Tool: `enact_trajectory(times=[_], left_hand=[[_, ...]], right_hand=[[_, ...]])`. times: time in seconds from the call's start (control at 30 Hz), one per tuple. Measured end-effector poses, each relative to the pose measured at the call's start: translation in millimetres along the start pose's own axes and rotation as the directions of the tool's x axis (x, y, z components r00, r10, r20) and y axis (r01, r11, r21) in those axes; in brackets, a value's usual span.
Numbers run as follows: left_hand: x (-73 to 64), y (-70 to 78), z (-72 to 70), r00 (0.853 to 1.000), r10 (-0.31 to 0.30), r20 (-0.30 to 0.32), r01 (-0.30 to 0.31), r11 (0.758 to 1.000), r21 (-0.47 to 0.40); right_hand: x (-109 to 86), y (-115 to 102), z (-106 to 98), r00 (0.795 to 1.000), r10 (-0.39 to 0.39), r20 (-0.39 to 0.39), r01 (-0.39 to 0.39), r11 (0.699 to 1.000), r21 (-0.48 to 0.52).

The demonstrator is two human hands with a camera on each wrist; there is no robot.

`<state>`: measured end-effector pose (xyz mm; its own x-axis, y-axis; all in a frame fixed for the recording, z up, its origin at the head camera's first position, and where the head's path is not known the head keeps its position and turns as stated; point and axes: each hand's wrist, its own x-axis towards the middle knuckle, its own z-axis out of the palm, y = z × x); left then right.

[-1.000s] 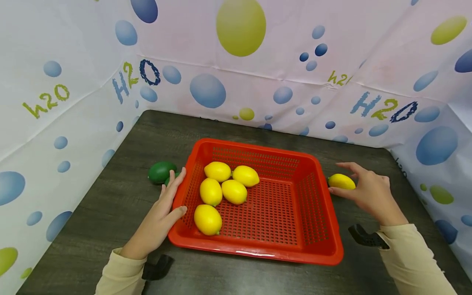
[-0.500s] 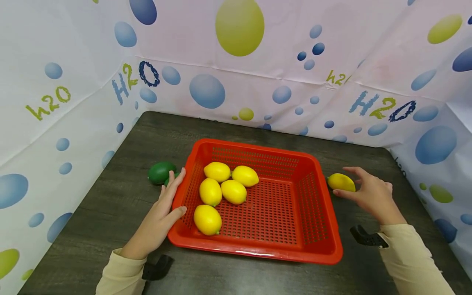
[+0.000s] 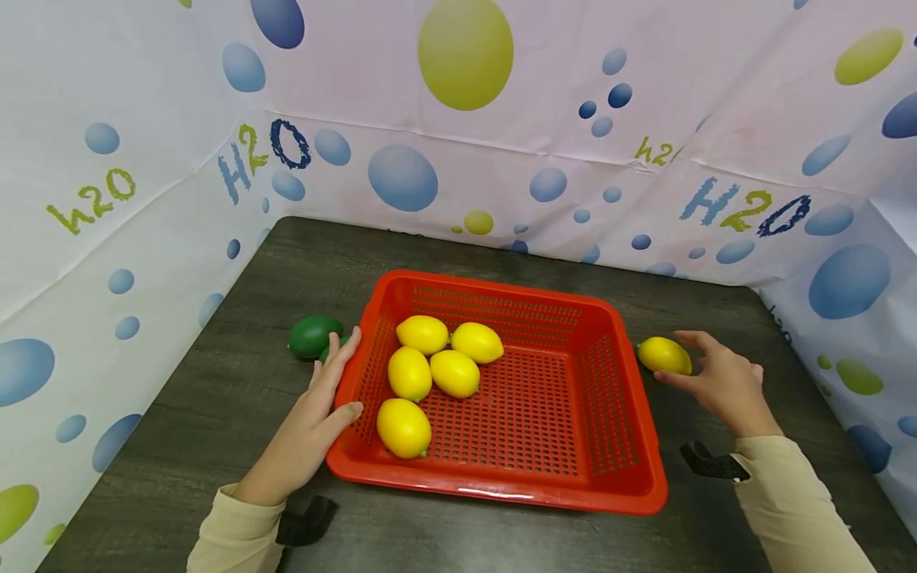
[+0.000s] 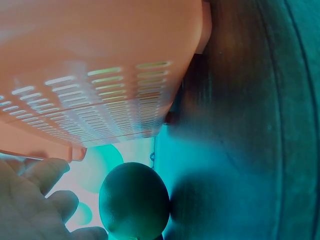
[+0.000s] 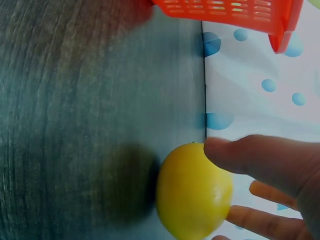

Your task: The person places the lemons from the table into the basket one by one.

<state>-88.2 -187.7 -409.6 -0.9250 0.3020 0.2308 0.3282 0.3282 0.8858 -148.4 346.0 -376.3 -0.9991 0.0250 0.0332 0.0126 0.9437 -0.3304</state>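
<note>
Just right of the basket (image 3: 516,414), a lemon (image 3: 665,356) sits on the table (image 3: 344,255) between the thumb and fingers of the right hand (image 3: 731,390); whether that grip is tight, I cannot tell. Five lemons (image 3: 454,374) lie inside. With fingers extended, grip loose, the left hand (image 3: 308,434) touches the opposite rim, near green fruit (image 3: 314,336).

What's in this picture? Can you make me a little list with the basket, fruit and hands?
Red basket: on the dark table
Lemons inside: five, bunched toward the left
Lone lemon: right of the basket
Green fruits: two, left of the basket, one partly hidden
Left hand: against the basket's left side
Right hand: at the lone lemon; can't tell if gripping
</note>
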Motion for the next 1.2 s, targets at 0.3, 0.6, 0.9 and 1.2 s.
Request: enact_trajectory(times=[0.3,0.6,0.9,1.2], left_hand=[[-0.6,-2.0,0.3,1.0,0.004,0.001,-0.004,1.0,-0.007],[0.8,-0.8,-0.8,1.0,0.008,0.002,-0.008,1.0,0.01],[1.1,-0.9,-0.4,1.0,0.006,0.005,-0.006,1.0,0.007],[1.3,-4.2,-1.1,1.0,0.026,0.002,-0.026,1.0,0.012]], right_hand=[[1.1,4,6,1.0,0.018,-0.018,-0.018,1.0,0.017],[5.0,7,8,0.999,0.016,-0.046,-0.015,0.999,0.036],[8.4,11,14,0.998,0.043,-0.038,-0.04,0.997,0.063],[11.9,10,18,0.998,0.06,-0.015,-0.059,0.994,0.09]])
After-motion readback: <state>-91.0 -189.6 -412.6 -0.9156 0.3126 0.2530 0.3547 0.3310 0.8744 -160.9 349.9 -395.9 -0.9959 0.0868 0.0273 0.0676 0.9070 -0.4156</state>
